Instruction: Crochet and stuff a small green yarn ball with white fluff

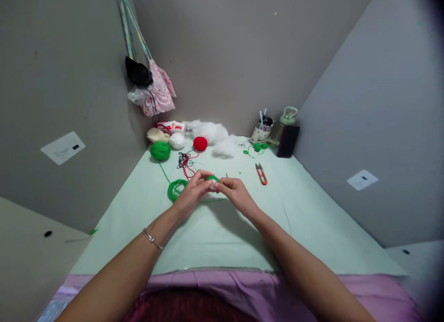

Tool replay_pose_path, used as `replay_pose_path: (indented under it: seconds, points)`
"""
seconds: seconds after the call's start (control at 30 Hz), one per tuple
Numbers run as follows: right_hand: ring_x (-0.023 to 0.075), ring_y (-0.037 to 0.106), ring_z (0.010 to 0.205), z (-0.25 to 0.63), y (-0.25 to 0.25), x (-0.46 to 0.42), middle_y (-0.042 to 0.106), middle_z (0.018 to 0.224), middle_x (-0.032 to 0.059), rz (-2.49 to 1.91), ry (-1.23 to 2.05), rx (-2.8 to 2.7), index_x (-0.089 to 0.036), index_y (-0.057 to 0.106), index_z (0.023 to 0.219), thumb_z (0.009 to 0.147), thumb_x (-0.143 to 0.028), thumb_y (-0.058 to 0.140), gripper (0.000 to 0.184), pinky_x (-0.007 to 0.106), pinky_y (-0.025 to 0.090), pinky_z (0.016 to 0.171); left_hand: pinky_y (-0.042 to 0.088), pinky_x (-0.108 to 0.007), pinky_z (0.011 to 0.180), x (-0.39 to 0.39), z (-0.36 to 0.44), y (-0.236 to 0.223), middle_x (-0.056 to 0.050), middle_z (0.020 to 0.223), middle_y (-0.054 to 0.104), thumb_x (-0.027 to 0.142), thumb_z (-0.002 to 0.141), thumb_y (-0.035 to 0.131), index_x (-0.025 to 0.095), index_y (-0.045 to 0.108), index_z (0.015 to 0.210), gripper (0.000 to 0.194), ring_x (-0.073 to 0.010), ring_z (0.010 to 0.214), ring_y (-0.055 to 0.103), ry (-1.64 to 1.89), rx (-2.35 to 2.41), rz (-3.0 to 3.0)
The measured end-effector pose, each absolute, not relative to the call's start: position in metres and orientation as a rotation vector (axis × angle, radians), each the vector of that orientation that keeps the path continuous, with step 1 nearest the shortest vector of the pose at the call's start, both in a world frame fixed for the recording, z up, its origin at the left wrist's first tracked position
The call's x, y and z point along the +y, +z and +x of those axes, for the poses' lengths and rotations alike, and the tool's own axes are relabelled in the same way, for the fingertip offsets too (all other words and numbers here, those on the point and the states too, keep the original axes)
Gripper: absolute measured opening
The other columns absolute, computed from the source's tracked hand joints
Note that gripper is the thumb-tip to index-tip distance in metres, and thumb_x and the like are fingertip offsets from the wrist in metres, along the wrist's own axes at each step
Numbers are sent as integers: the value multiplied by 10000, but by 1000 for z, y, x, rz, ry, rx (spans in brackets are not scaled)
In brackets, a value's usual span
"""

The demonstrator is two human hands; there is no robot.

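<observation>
Above the middle of the table, my left hand is closed around a small green crochet piece. White stuffing shows at its near side. My right hand pinches the same piece from the other side, thumb against the white part. A thin stick-like tip pokes up behind the right fingers; its kind is not clear. Green yarn lies in a loose coil beside my left hand, and one strand runs to the green yarn ball. Another strand passes below both hands.
Orange-handled thread snips lie to the right. Behind are a red yarn ball, a white ball, fluffy stuffing and tangled black and red yarn. A pen cup, bottle, phone and small green pieces stand or lie back right.
</observation>
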State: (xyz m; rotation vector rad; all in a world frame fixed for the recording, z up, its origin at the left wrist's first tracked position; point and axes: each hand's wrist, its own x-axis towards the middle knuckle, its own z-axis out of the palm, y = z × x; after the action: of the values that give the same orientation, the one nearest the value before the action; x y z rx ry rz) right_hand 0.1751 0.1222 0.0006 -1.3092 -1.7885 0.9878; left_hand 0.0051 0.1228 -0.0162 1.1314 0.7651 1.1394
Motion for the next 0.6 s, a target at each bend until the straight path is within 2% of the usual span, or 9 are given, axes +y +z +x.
replay_pose_path:
  seconds: [0.17,0.37,0.5,0.6]
  points:
    - [135,466,592,174,-1,119,523,585,-25,-1400,875,-1906,-185,622,685,909,-416,545,331,246,319,591,498,-303,771,129,7,-27,4,781,675,331,754,767,189,556,984,343,-157,751,655,1181,819,1149]
    - [183,555,627,154,-10,104,668,686,45,-1540,606,-2031,-203,660,834,960,-264,504,210,278,271,617,472,-275,742,136,13,-41,15,781,647,180,696,735,196,561,883,255,-154,766,621,1319,971,1142]
    - [202,601,636,148,-12,101,713,728,55,-1560,537,-2078,-219,681,912,986,-273,476,224,279,279,617,482,-280,721,136,15,-41,13,746,656,199,712,694,195,576,904,226,-163,737,631,1342,1003,1099]
    - [199,618,657,149,-13,104,734,766,50,-1549,517,-2087,-230,690,932,995,-291,473,234,273,294,628,479,-269,652,134,15,-40,30,675,635,234,709,691,190,587,919,239,-151,643,610,1323,993,1058]
